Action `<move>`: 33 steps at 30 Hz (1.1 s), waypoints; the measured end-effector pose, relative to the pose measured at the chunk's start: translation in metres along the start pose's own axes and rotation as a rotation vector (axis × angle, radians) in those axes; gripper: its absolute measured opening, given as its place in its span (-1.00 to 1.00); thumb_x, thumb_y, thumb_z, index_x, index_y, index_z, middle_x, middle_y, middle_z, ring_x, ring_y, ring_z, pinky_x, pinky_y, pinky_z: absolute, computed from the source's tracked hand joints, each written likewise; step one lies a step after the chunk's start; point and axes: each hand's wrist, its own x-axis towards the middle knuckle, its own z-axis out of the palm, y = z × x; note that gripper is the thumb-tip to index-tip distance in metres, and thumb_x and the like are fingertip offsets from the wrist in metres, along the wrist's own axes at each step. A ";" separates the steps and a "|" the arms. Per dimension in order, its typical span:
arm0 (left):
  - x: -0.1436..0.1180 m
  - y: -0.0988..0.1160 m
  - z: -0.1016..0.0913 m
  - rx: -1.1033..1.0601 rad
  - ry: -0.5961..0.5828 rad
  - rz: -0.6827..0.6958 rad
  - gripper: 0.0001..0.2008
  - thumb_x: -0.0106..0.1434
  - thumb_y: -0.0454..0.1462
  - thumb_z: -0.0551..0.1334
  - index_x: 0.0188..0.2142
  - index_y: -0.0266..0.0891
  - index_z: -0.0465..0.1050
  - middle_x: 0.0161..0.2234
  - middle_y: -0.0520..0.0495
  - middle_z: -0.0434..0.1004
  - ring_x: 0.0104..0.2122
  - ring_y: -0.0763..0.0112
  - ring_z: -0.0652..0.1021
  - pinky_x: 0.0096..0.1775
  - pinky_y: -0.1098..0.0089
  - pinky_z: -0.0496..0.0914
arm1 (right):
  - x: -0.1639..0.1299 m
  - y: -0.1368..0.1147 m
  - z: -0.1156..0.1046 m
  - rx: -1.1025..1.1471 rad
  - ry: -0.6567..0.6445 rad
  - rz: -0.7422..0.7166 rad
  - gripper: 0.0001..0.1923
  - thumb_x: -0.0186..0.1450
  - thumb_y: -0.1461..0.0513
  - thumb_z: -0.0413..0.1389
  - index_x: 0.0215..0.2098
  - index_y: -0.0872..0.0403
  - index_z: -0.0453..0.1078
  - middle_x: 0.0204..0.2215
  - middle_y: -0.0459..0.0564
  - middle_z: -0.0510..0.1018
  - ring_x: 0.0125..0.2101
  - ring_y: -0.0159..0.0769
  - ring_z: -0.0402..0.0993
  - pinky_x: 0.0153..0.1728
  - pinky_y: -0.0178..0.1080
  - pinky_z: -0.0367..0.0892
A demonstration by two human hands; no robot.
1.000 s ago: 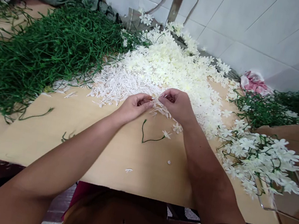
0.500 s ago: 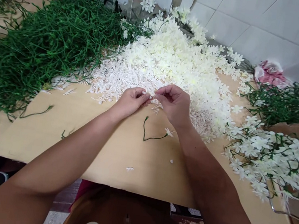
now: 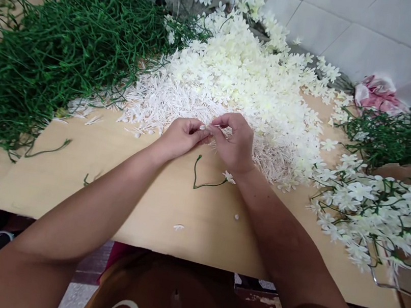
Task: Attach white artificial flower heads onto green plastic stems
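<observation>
Two hands — the left hand (image 3: 180,137) and the right hand (image 3: 234,143) — meet in one shared grip on one small white piece (image 3: 205,127). Just below the grip lies one loose green stem (image 3: 201,181) with one flower (image 3: 229,177) at its tip. Two tiny white bits (image 3: 178,227) lie nearer the desk (image 3: 106,196) edge. One white petal heap (image 3: 247,83) sits beyond the grip, one big green stem pile (image 3: 58,55) to its left, one finished bunch (image 3: 374,210) to its right — too many pieces to count.
</observation>
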 end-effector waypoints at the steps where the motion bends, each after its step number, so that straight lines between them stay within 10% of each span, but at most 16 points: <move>1: 0.000 0.000 0.000 0.002 0.003 -0.001 -0.70 0.17 -0.10 0.27 -0.52 -0.30 0.42 -0.56 -0.01 0.42 -0.54 0.52 0.36 -0.43 0.42 0.22 | 0.000 0.000 -0.001 -0.016 0.001 -0.009 -0.92 0.22 0.28 0.12 -0.42 0.00 0.32 -0.38 -0.07 0.47 -0.27 -0.27 0.36 -0.13 -0.13 0.30; 15: -0.001 0.003 0.001 0.153 0.010 -0.016 -0.76 0.21 -0.22 0.18 -0.54 -0.30 0.39 -0.58 0.04 0.37 -0.55 0.55 0.31 -0.45 0.44 0.15 | 0.003 0.011 0.002 -0.253 0.069 -0.409 -0.82 0.23 0.37 0.02 -0.47 0.01 0.16 -0.50 -0.09 0.40 -0.38 -0.30 0.31 -0.31 -0.20 0.29; 33: -0.003 0.007 -0.002 0.266 0.055 -0.031 -0.74 0.22 -0.20 0.18 -0.54 -0.30 0.41 -0.55 0.00 0.47 -0.55 0.53 0.33 -0.45 0.44 0.18 | 0.005 0.010 0.001 -0.034 0.037 -0.030 -0.77 0.16 0.33 0.16 -0.48 0.01 0.15 -0.53 -0.20 0.34 -0.47 -0.43 0.28 -0.37 -0.27 0.26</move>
